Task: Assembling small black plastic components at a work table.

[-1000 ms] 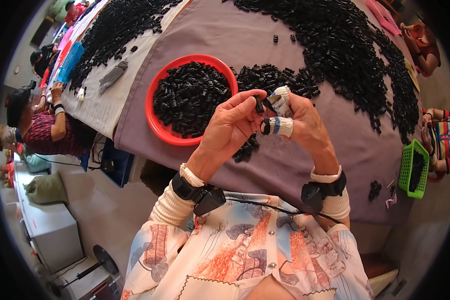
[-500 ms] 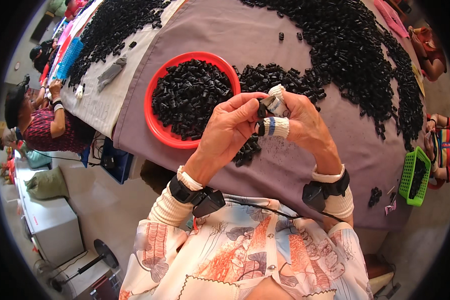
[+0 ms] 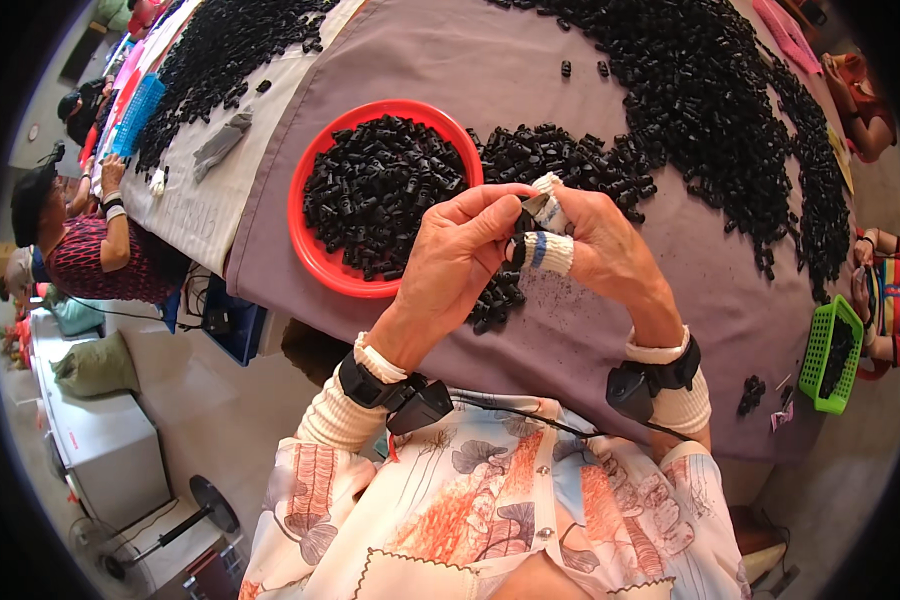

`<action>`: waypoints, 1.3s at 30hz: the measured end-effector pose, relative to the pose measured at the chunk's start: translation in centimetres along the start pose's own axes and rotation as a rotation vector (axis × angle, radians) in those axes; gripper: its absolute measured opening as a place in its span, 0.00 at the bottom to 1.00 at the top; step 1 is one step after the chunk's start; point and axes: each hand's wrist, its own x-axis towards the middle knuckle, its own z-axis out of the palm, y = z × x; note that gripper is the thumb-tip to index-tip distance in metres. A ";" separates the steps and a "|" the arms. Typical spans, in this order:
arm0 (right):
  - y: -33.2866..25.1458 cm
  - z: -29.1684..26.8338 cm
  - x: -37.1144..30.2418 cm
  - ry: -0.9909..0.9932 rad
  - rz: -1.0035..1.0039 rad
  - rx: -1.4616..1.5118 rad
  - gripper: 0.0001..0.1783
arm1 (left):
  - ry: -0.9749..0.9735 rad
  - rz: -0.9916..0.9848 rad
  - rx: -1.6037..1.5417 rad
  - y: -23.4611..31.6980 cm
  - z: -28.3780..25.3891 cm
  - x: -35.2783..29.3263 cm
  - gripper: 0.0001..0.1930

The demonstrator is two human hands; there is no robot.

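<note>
Small black plastic part (image 3: 523, 222) pinched between both hands, held in the air just above the near edge of the purple-covered desk (image 3: 590, 330), right of the red bowl (image 3: 305, 235). Left hand (image 3: 460, 255) closed on it, thumb and forefinger pressed together at the part. Right hand (image 3: 595, 250) meeting it from the other side, fingertips wrapped in white cloth tape (image 3: 548, 252), also curled shut around the same piece; exact grip hidden by the fingers. Black bands with small units on both wrists, cable running between them.

Just below the hands, a small cluster of black parts (image 3: 495, 295) on the cloth. Red bowl heaped with the same black parts (image 3: 385, 195), touching a further spill beside its right rim. Beyond, a long broad heap of black parts (image 3: 710, 110) curving across the far and right side of the desk.

Progress, judged from the piles: bowl well filled, yet far more loose pieces lying on the cloth, so much left to handle.

Room: bare purple cloth open between hands and far heap, and to the right toward a green basket (image 3: 830, 355) near the desk corner. Desk edge close under the wrists; anything dropped here liable to fall into the lap or onto the floor. Other people seated at the left and right sides, well apart from the hands.
</note>
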 end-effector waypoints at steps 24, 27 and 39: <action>0.0 -0.3 -0.4 0.028 0.028 0.050 0.23 | -0.129 -0.074 -0.209 -0.5 -0.2 0.2 0.13; 0.0 -0.3 -0.4 0.018 0.037 0.059 0.24 | -0.145 -0.082 -0.211 -0.5 -0.4 0.2 0.13; 0.3 -0.4 -0.7 -0.011 0.018 -0.007 0.23 | -0.036 -0.076 -0.059 -0.9 -0.2 0.1 0.12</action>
